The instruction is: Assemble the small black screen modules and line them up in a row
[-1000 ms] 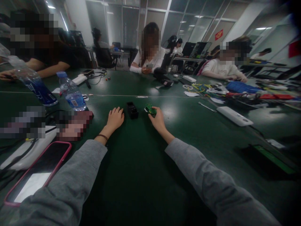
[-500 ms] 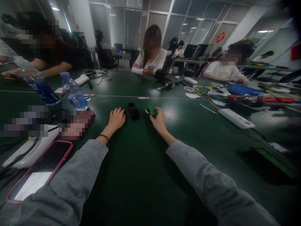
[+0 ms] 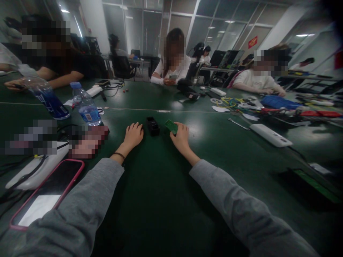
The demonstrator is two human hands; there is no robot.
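My right hand (image 3: pixel 181 135) grips a small green circuit board (image 3: pixel 170 126) by its right side, fingers over the top edge and thumb below. The board is tilted, its flat green face toward me. Left of it, a small black open box (image 3: pixel 152 126) with compartments stands on the dark green table (image 3: pixel 158 200). My left hand (image 3: pixel 134 135) lies palm down on the table just left of the box, fingers spread and apart from it, holding nothing.
At left are a pink-framed phone (image 3: pixel 48 192), a white device (image 3: pixel 40 169) with cables and two bottles, one a clear water bottle (image 3: pixel 87 107). To the right lie a white power strip (image 3: pixel 270 135), a wrench (image 3: pixel 238 124) and tangled cables. Several people sit around.
The circuit board has been turned in my right hand, so a plainer green face shows instead of the side with parts. My left hand and the black box have stayed in place.
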